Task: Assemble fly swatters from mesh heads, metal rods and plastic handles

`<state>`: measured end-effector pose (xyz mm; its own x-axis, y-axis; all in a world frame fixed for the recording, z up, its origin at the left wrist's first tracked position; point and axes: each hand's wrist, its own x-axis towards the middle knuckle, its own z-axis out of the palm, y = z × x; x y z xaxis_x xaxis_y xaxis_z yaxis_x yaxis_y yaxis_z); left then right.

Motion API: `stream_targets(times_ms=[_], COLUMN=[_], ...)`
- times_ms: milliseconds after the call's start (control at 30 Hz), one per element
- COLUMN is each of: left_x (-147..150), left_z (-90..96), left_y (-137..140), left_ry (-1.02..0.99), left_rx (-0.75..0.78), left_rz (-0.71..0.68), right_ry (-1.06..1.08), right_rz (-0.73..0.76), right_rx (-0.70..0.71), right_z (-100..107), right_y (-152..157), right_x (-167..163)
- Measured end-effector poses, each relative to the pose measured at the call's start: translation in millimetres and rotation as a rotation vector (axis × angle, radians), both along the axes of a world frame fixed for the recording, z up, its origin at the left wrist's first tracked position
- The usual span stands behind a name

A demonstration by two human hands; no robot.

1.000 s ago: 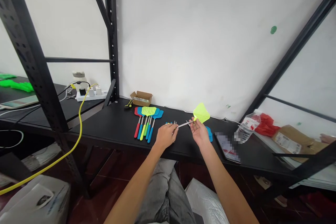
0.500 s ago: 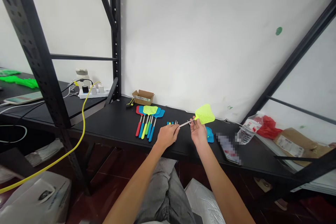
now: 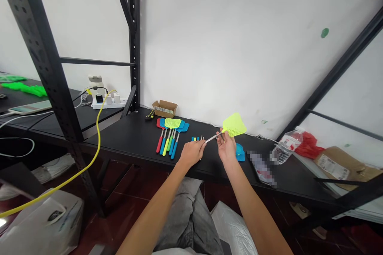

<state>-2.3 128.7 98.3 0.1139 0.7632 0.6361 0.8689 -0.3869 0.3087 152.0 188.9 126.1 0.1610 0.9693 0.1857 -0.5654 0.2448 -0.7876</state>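
Observation:
A yellow-green fly swatter (image 3: 235,125) is held up over the black table, its metal rod slanting between my hands. My left hand (image 3: 192,153) is closed around the handle end, hiding the grip. The fingers of my right hand (image 3: 226,147) pinch the rod where it meets the swatter's head. Blue swatter heads (image 3: 240,152) lie behind my right hand, partly covered. Loose handles with blue and green ends (image 3: 196,139) lie just beyond my left hand. A fanned row of several assembled swatters (image 3: 170,137), in red, blue, green and yellow-green, rests to the left.
On the table (image 3: 125,139) stand a small open cardboard box (image 3: 165,108) and a black-and-yellow item (image 3: 150,115). To the right are a blurred phone-like object (image 3: 262,168) and a plastic bottle (image 3: 286,145). A yellow cable (image 3: 97,139) hangs at the left, by a shelf post (image 3: 49,55).
The camera view has shifted slightly, moving the background a little. Both hands keep their hold on the yellow-green fly swatter, with almost no change in pose.

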Motion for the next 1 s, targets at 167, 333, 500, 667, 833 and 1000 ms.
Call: stream_targets(times_ms=[167, 333, 500, 667, 833, 1000], left_x=[-1, -2, -3, -4, -5, -6], left_z=[0.6, -0.2, -0.3, -1.5, -4.2, -6.0], left_y=[-1, 0, 0, 1, 3, 4], left_ry=[-0.017, -0.058, -0.061, -0.085, -0.114, -0.119], left_rx=[-0.004, 0.019, 0.008, 0.005, 0.048, 0.063], left_rz=[-0.002, -0.005, 0.007, 0.003, -0.005, -0.015], right_ry=[-0.047, -0.146, -0.083, -0.103, -0.157, -0.234], right_rz=[0.027, -0.002, 0.003, -0.013, -0.046, -0.1], right_rx=[0.026, 0.025, 0.016, 0.013, -0.004, -0.001], right_z=[11, 16, 16, 18, 22, 18], right_y=[1, 1, -2, -5, -7, -6], right_x=[-6, -11, -16, -18, -19, -17])
